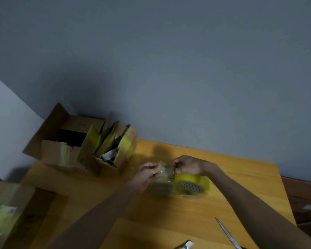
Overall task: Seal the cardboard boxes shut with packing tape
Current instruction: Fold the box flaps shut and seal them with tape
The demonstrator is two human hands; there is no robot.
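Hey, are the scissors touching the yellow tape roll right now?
Apart. The head view shows the scissors lying on the table near its front edge, with bare wood between them and the yellow tape roll.

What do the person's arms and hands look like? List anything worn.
The left forearm and right forearm are bare to the frame edge, no sleeves in view. The left hand and right hand wear no gloves. No watch or bracelet shows; rings are too blurred to tell.

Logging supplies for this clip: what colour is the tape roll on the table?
The tape roll is translucent yellow, clearest in the head view.
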